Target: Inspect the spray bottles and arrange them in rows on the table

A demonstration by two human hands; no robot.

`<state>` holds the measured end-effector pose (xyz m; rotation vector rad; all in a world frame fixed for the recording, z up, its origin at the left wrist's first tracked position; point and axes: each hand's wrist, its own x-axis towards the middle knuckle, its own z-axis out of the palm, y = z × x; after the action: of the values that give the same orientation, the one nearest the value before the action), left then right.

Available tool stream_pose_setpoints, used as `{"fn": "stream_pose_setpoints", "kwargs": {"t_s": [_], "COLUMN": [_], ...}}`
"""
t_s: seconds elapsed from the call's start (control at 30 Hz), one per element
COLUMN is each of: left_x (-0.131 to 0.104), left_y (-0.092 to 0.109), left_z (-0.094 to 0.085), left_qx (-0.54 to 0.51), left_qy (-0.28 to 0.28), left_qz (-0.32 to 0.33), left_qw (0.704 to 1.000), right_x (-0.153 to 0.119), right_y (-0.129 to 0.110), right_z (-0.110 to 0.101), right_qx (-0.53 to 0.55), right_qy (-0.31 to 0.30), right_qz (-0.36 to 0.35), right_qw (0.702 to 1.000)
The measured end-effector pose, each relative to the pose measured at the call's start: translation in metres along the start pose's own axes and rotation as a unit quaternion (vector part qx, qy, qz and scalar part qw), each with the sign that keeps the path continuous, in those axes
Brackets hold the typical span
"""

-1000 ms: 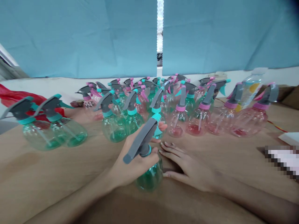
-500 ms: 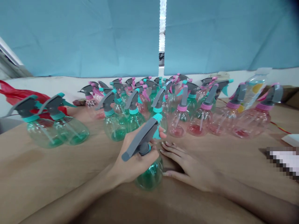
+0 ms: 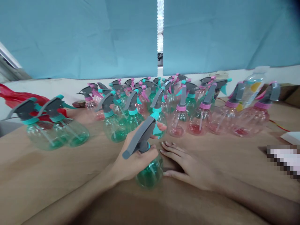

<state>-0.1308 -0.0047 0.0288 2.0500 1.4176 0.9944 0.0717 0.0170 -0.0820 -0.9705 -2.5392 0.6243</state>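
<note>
Little has changed in the last second: my left hand (image 3: 134, 159) still grips the neck of the green spray bottle (image 3: 150, 172), and my right hand (image 3: 189, 167) still lies flat on the brown table (image 3: 58, 175) beside it. The bottle has only shifted a touch, its body a little higher in my view than before.

The bottle stands nearly upright on the table, its long axis running from the round green belly up to the grey trigger head (image 3: 139, 137), tilted slightly. The head's long grey back points down and toward me on the left, while the teal nozzle (image 3: 156, 120) points away from me toward the crowd of bottles.

My left fingers are curled tight around the neck just under the head, thumb across the collar on my side, forefinger (image 3: 160, 126) reaching up to the teal trigger near the nozzle. The belly hangs below my fist, touching the table. My right fingers (image 3: 170, 148) are stretched out loosely together, palm down, holding nothing, their tips just beside the bottle's shoulder; the thumb lies near the belly's base.

Behind stand many green bottles (image 3: 113, 126) and pink bottles (image 3: 199, 122) in a cluster, two more green ones (image 3: 58, 131) apart to the left, and blue sheeting (image 3: 82, 37) at the back.
</note>
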Motion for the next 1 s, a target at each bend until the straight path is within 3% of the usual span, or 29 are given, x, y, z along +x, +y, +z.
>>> {"fn": "stream_pose_setpoints", "kwargs": {"t_s": [0.1, 0.3, 0.53, 0.77, 1.0], "left_x": [-0.001, -0.002, -0.003, -0.001, 0.001], "left_y": [-0.001, 0.001, 0.000, -0.001, -0.002], "left_z": [0.001, 0.001, 0.002, 0.002, 0.001], "left_qx": [-0.040, -0.056, -0.056, -0.085, -0.088], "left_qy": [-0.031, -0.018, -0.043, -0.016, -0.020], "left_qz": [-0.024, 0.003, -0.019, 0.000, 0.005], "left_qw": [0.998, 0.998, 0.997, 0.996, 0.996], "right_x": [0.000, 0.000, 0.000, 0.000, -0.002], "right_y": [-0.001, -0.001, -0.003, 0.001, 0.011], "right_z": [-0.002, -0.002, -0.002, -0.001, -0.016], "right_qx": [-0.001, 0.006, -0.004, 0.001, -0.050], "right_qy": [-0.005, 0.003, 0.001, 0.002, 0.008], "right_qz": [0.002, -0.007, -0.005, -0.002, 0.018], "right_qw": [1.000, 1.000, 1.000, 1.000, 0.999]}}
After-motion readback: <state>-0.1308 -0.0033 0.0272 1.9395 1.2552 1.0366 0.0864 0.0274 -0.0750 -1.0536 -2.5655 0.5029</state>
